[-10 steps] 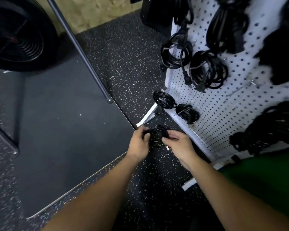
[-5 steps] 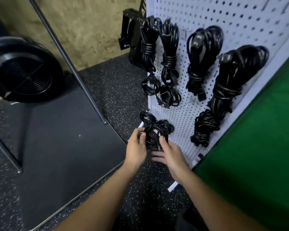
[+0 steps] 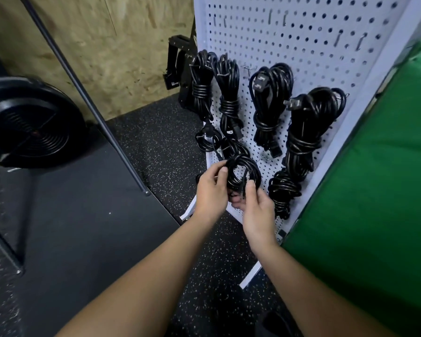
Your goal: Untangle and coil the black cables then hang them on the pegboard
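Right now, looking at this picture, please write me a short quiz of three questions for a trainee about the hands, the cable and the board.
1. True or false: the small coiled cable already hangs on a peg of the pegboard.
2. Which hand holds the coil at its upper left edge? A) the left hand B) the right hand C) neither
3. Fill in: the panel to the right of the pegboard is coloured ____.

Key
1. False: both hands hold it in front of the lower board.
2. A: the left hand pinches the upper left edge, and the right hand has its grip on the bottom.
3. Green: the green panel.
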Tool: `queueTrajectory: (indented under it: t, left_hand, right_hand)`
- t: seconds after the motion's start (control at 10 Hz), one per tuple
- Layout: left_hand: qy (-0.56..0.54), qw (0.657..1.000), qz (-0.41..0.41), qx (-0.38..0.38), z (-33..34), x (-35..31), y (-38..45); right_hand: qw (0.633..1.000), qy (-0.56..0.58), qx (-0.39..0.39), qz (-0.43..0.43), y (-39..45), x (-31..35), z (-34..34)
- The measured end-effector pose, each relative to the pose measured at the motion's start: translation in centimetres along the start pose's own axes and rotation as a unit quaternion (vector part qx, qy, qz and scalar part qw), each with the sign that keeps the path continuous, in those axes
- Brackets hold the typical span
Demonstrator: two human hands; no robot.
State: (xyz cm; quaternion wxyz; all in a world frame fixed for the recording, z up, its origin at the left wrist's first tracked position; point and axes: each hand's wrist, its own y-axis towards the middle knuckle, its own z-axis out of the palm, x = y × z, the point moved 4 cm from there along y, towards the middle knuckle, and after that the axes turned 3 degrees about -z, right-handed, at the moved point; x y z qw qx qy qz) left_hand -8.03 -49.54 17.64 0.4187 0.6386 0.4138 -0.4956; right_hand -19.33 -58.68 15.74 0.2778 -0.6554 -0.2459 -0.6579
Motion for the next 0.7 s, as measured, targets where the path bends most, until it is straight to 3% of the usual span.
queueTrajectory:
  t: [0.2, 0.4, 0.6, 0.7]
  left_hand:
    - [0.028, 0.998, -0.059, 0.025, 3.1, 0.4, 2.5]
    - [0.032, 0.998, -0.054, 0.015, 3.0, 0.7, 2.1]
    - [0.117, 0.992, -0.033, 0.036, -2.2, 1.4, 0.2]
    - [0.188, 0.982, -0.016, 0.013, -6.5, 1.1, -1.2]
  right_hand:
    - [0.982, 0.161, -0.079, 0.066, 1.5, 0.1, 0.8]
    - [0.969, 0.207, -0.087, 0.101, 1.2, -1.1, 0.9]
    - [0.988, 0.086, -0.026, 0.129, -1.1, -2.2, 1.7]
    - [0.991, -0.037, 0.037, 0.12, -2.1, -1.0, 3.3]
